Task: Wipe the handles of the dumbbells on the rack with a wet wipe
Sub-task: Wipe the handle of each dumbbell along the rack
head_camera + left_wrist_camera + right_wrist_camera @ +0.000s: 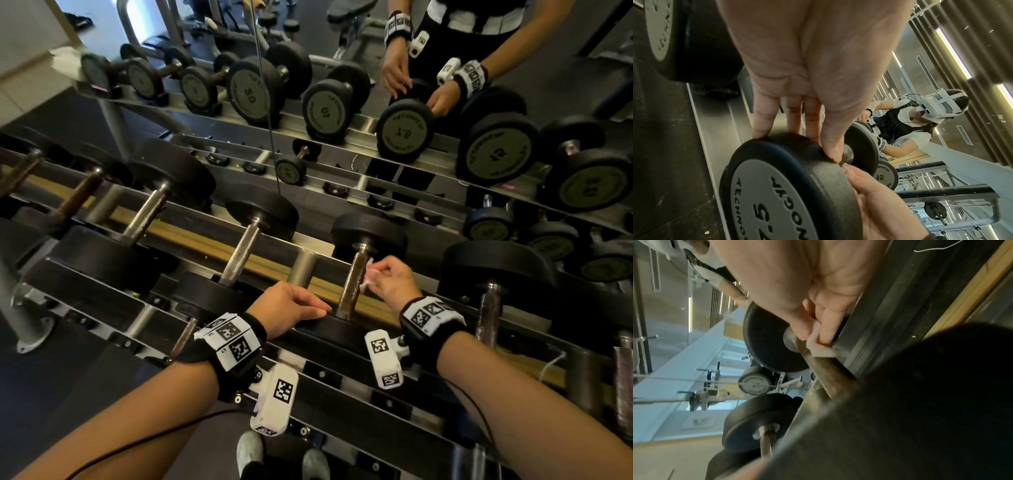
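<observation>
The right hand (394, 279) pinches a small white wet wipe (368, 279) against the rusty handle (354, 286) of a dumbbell (789, 181) on the rack (260, 192). The left hand (291, 308) lies with fingers seemingly straight on the dumbbell's near weight, its grip closed on nothing.

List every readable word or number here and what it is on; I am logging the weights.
"TECHNOGYM", once whole and once cut off, on the near end plate of the dumbbell that the left hand touches.
"7.5" on that same plate.
"15", mirrored, on a reflected plate.
"10", mirrored, on a mirror plate.
Other plate labels: too blurred to read.
</observation>
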Demonstrator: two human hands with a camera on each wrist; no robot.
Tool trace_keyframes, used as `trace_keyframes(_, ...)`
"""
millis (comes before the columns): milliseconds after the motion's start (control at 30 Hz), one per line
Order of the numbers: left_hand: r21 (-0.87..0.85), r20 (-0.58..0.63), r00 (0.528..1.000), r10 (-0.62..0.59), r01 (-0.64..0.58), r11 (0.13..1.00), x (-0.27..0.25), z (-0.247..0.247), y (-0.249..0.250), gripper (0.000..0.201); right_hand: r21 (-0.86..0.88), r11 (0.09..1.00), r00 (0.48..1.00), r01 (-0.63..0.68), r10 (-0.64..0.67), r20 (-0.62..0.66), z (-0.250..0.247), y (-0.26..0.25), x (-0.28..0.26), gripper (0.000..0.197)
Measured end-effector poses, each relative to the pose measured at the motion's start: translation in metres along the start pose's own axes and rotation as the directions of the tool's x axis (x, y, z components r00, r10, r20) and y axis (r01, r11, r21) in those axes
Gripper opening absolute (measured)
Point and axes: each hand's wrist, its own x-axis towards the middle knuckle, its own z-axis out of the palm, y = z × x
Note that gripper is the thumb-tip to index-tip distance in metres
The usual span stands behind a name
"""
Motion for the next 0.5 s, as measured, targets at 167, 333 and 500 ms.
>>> trace_keyframes(167, 0.014, 0.013, 1.000, -0.007, 0.007, 1.000, 0.001, -0.002, -0.001, 0.012, -0.187, 0.982, 0.992, 0.013, 0.011, 0.130, 0.002, 0.015, -0.028, 0.015)
trace_keyframes(333, 0.005, 0.025, 1.000, -0.015, 0.015, 1.000, 0.001, -0.002, 0.002, 0.013, -0.164, 0.986, 0.980, -0.006, 0.038, 0.194, -0.006, 0.010, -0.021, 0.018)
trace_keyframes(500, -0.002, 0.011, 1.000, -0.003, 0.003, 1.000, 0.000, -0.001, 0.000, 0.013, -0.041, 0.999, 0.999, -0.035, 0.036, 0.013, 0.001, -0.001, 0.001, 0.017)
